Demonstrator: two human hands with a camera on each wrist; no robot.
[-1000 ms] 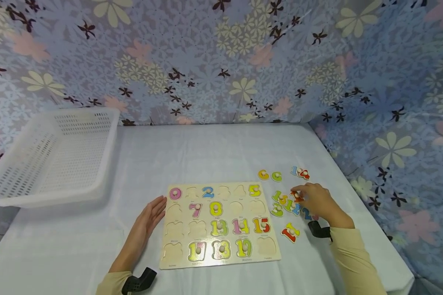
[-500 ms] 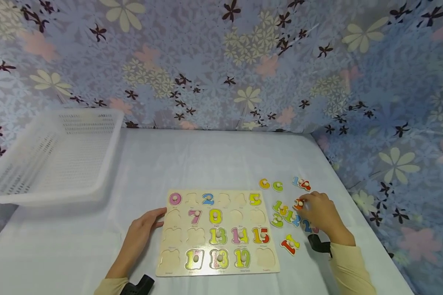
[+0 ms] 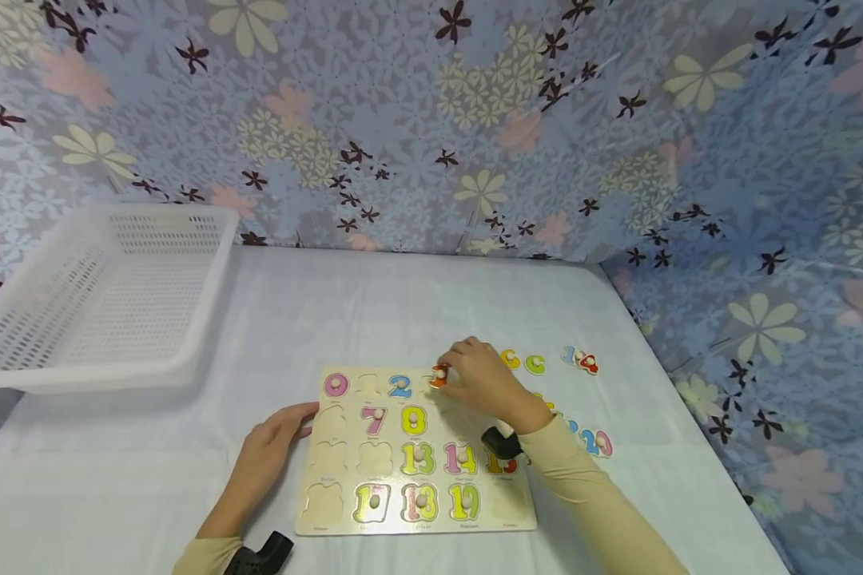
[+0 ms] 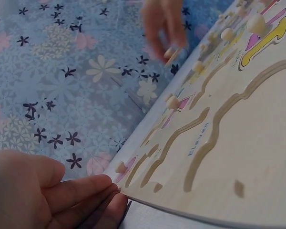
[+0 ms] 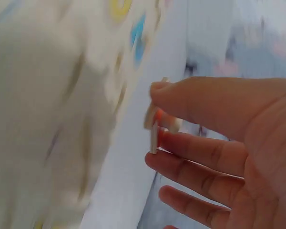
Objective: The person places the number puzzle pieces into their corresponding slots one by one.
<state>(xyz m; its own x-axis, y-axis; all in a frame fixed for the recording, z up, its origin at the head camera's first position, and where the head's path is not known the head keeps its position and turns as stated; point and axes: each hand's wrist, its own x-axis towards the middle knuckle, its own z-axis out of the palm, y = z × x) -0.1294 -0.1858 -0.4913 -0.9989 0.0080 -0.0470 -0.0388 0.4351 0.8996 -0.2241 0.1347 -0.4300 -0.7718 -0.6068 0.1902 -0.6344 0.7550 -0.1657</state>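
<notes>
My right hand pinches a small orange-red number puzzle piece with a round knob, above the top row of the wooden number board. In the right wrist view the piece sits edge-on between thumb and fingertips, so its digit cannot be read. My left hand touches the board's left edge with fairly straight fingers, also seen in the left wrist view, where the fingertips meet the corner. Several numbers fill the board, among them the pink 0, blue 2 and yellow 8.
Loose pieces lie right of the board: a yellow-orange one, a green one, a blue-and-red one and a blue-and-pink 20. The right arm hides others. A white perforated basket stands at the back left.
My right hand has picked up the orange-red piece from the loose pieces and carried it left over the board's top row. The left hand stays at the board's left edge.
</notes>
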